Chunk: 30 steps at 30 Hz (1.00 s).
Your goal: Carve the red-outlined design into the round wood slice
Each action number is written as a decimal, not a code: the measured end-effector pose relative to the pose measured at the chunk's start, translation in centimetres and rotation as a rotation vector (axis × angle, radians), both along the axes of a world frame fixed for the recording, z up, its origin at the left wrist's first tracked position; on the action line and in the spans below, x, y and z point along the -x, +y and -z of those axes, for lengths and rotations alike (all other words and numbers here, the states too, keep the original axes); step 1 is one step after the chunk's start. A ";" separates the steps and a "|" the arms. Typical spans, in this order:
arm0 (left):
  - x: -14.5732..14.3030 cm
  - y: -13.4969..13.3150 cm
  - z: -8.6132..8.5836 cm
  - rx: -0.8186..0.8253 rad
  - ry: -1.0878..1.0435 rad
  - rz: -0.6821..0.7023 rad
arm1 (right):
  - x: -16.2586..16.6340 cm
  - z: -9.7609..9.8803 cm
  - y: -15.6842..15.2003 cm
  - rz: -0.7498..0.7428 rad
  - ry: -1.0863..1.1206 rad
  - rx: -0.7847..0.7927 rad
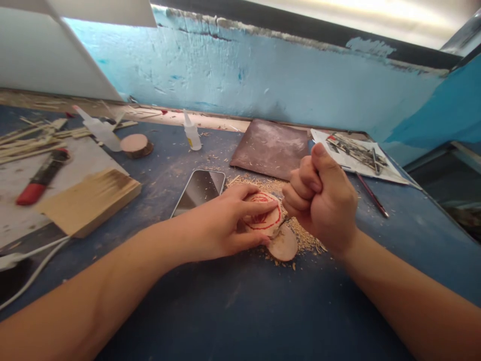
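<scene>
My left hand [240, 218] grips a round wood slice [268, 220] that bears a red circle and red lines drawn on its pale face. Beneath it lies a second, bare wood slice [284, 244], flat on the table. Close to the right edge of the marked slice, my right hand [319, 195] is closed in a fist with the thumb on top. A thin dark tip shows between the fist and the slice; whatever the fist holds is mostly hidden by the fingers. Wood shavings [306, 233] lie around both slices.
A phone [199, 190] lies left of the slices. Behind are a brown sheet [272, 148], a small glue bottle [192, 135] and another wood slice [135, 145]. At left are a wood block [90, 198] and a red-black cutter [43, 175]. A pencil [372, 195] lies right.
</scene>
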<state>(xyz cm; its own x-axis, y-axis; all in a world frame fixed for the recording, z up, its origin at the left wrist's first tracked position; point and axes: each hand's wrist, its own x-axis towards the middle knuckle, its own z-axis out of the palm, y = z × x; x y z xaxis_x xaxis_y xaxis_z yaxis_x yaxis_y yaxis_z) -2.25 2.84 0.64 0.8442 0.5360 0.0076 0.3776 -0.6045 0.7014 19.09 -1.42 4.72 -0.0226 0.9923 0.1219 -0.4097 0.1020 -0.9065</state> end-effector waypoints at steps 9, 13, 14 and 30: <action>0.0 -0.1 0.5 -0.037 -0.060 -0.002 | -1.0 0.5 0.8 -0.015 0.064 0.083; 0.0 -0.1 0.5 -0.025 -0.056 -0.009 | -1.3 0.8 0.9 -0.069 0.062 0.014; 0.0 -0.1 0.5 -0.024 -0.053 -0.009 | -1.3 0.8 0.9 -0.077 0.057 0.003; 0.6 0.3 -0.1 0.010 -0.093 0.010 | -2.6 -1.4 -0.7 0.012 -0.074 -0.171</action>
